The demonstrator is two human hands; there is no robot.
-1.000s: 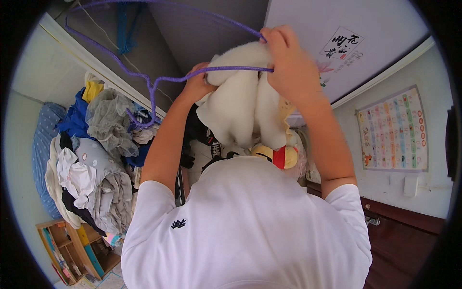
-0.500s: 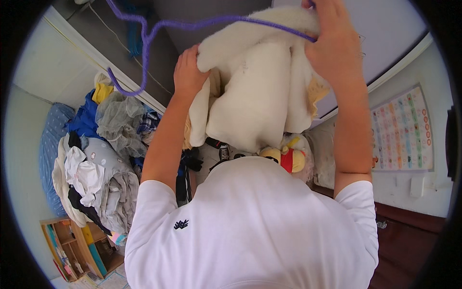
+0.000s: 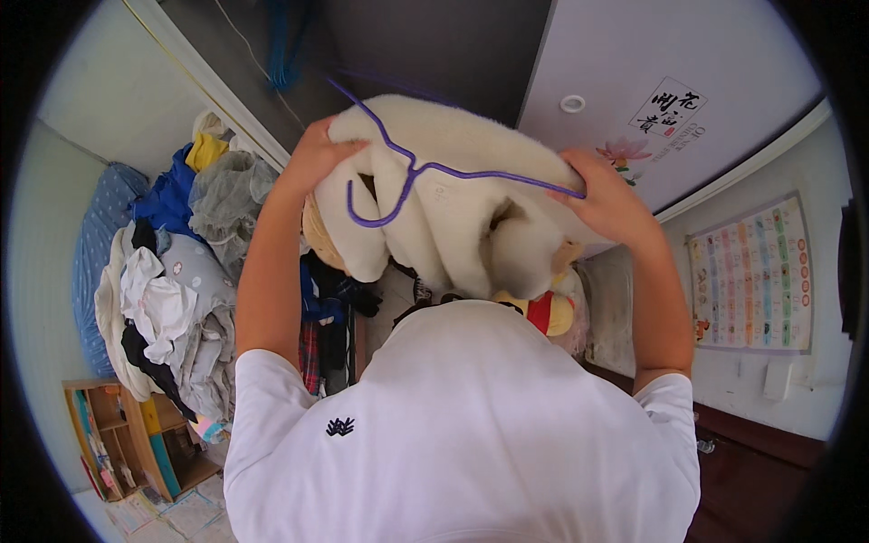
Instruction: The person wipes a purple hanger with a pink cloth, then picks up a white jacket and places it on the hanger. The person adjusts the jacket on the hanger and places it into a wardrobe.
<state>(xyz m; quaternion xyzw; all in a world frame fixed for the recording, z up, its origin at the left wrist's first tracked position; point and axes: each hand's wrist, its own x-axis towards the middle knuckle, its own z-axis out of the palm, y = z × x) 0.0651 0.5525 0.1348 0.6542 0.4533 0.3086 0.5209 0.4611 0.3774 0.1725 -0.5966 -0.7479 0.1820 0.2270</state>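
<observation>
A thick cream fleece garment (image 3: 471,136) with tan edges hangs in front of me, held up at both sides. My left hand (image 3: 328,156) is closed on its upper left edge, thumb over the fleece. At the other side, my right hand (image 3: 608,197) grips the fleece together with one end of a purple hanger (image 3: 415,169). The hanger lies across the front of the garment, its hook bent down toward me. Its opposite arm reaches the top edge near my left hand, where it is blurred.
An open wardrobe with a dark interior (image 3: 407,50) and a pale door (image 3: 579,63) stands ahead. Heaped clothes (image 3: 186,281) lie at the left above a small wooden shelf (image 3: 149,443). A yellow and red plush toy (image 3: 552,312) sits below the garment. A chart (image 3: 751,271) hangs on the right wall.
Both hands have come lower with the garment and spread wider apart. The hanger has dropped from above the garment to across its front. More of the wardrobe door shows.
</observation>
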